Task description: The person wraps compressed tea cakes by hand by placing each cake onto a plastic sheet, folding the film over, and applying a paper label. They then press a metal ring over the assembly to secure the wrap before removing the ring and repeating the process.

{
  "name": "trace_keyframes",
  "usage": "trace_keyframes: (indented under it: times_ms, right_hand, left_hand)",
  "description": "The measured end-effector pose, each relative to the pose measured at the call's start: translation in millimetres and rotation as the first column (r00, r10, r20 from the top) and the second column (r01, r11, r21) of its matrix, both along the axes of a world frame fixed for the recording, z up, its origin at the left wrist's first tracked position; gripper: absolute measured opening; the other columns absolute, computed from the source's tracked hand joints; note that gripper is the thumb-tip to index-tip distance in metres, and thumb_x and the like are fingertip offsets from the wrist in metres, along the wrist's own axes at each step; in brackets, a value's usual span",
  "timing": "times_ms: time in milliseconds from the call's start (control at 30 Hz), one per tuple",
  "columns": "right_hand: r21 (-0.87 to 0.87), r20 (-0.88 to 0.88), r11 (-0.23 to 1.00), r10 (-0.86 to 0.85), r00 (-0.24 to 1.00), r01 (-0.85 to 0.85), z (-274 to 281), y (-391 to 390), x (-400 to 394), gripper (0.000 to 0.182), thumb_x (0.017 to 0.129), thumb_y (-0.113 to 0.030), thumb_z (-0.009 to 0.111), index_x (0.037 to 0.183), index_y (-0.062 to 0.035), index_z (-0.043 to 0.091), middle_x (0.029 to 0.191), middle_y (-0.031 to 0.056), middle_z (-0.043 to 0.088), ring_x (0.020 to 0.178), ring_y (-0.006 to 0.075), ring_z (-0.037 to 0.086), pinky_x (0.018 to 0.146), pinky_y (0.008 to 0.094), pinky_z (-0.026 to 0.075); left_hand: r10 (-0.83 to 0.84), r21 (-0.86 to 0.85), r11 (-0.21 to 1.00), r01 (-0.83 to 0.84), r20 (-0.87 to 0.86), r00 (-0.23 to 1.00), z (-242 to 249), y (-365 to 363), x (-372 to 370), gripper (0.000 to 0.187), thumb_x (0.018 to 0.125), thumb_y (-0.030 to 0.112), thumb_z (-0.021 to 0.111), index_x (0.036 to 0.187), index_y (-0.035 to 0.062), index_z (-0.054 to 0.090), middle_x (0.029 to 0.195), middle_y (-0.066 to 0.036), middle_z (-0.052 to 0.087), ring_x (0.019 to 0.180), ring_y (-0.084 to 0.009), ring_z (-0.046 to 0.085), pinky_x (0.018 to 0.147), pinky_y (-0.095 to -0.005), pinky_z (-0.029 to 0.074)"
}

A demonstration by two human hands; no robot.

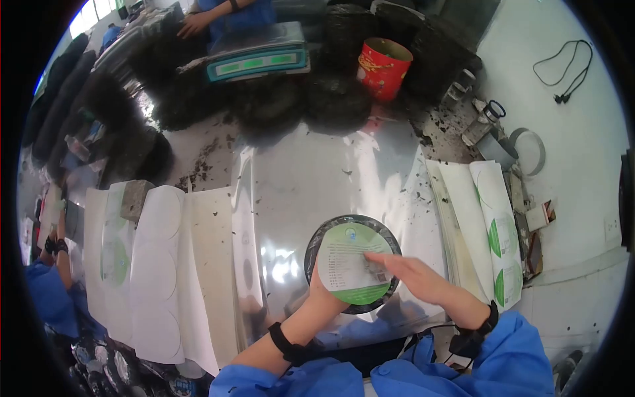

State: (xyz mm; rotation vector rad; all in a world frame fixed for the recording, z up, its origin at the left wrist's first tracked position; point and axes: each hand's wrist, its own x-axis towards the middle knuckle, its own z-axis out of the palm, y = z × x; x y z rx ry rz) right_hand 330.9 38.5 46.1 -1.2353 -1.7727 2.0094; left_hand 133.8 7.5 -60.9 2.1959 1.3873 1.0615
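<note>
A round, dark cake in shiny clear wrap (316, 243) is in front of me, low in the head view. On top of it is a round white and green printed label (347, 261). My left hand (324, 298) grips the near left side of the wrapped cake, its fingers mostly hidden under the label and cake. Fingers stretched out and together, my right hand (413, 274) lies over the right part of the label with its fingertips touching the print.
Label sheets lie left (155, 264) and right (486, 225), the left ones under a grey block (135, 200). Behind the shiny metal tabletop (311, 172) are dark heaps (271, 102), a scale (258, 64) and a red bucket (385, 69). Other people work at left and far back.
</note>
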Motion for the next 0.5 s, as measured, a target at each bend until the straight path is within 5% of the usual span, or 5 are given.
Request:
trace_keyframes:
  times_ms: [200, 267, 300, 400, 500]
  right_hand:
    - [0.438, -0.138, 0.896, -0.013, 0.990, 0.073, -50, 12, -39, 0.060, 0.101, -0.035, 0.043, 0.149, -0.0030, 0.027, 0.154, 0.0178, 0.027, 0.144, 0.0312, 0.021, 0.116, 0.0382, 0.018]
    - [0.825, 0.173, 0.530, 0.094, 0.980, -0.196, -57, 3, -36, 0.069, 0.094, -0.045, 0.051, 0.150, -0.0095, 0.028, 0.156, 0.0162, 0.023, 0.143, 0.0420, 0.017, 0.116, 0.0501, 0.016]
    - [0.846, 0.388, 0.343, 0.128, 0.913, -0.408, -62, 0, -41, 0.076, 0.088, -0.054, 0.055, 0.150, -0.0173, 0.030, 0.157, 0.0128, 0.020, 0.142, 0.0487, 0.015, 0.113, 0.0605, 0.015]
    - [0.737, 0.638, 0.252, 0.046, 0.768, -0.627, -54, -5, -58, 0.073, 0.086, -0.053, 0.056, 0.149, -0.0255, 0.031, 0.158, 0.0101, 0.020, 0.140, 0.0518, 0.016, 0.112, 0.0627, 0.014]
    - [0.746, 0.612, 0.307, 0.035, 0.790, -0.591, -52, -7, -67, 0.071, 0.085, -0.041, 0.058, 0.149, -0.0268, 0.032, 0.158, 0.0090, 0.018, 0.139, 0.0525, 0.015, 0.113, 0.0626, 0.010]
  left_hand:
    - [-0.114, -0.268, 0.949, 0.165, 0.195, 0.974, 62, 2, -24, 0.046, 0.078, 0.017, 0.066, 0.121, 0.0043, 0.058, 0.118, -0.016, 0.060, 0.119, -0.0347, 0.052, 0.102, -0.0420, 0.041]
    - [-0.027, -0.298, 0.952, 0.068, 0.137, 0.990, 58, -5, -57, 0.053, 0.077, 0.004, 0.059, 0.129, 0.0013, 0.051, 0.127, -0.021, 0.056, 0.124, -0.0394, 0.048, 0.104, -0.0446, 0.040]
    - [0.297, -0.520, 0.832, -0.193, 0.122, 0.947, 71, -16, -70, 0.058, 0.078, 0.000, 0.054, 0.135, 0.0029, 0.047, 0.132, -0.023, 0.053, 0.119, -0.0399, 0.052, 0.100, -0.0445, 0.044]
    - [0.322, -0.800, 0.554, 0.231, 0.461, 0.827, 39, -28, -87, 0.049, 0.089, -0.006, 0.032, 0.137, -0.0014, 0.044, 0.123, -0.021, 0.060, 0.105, -0.0266, 0.065, 0.088, -0.0340, 0.053]
    - [0.256, -0.809, 0.568, 0.149, 0.346, 0.903, 29, -21, -92, 0.045, 0.090, 0.003, 0.037, 0.133, -0.0016, 0.048, 0.126, -0.020, 0.059, 0.097, -0.0287, 0.067, 0.080, -0.0366, 0.054]
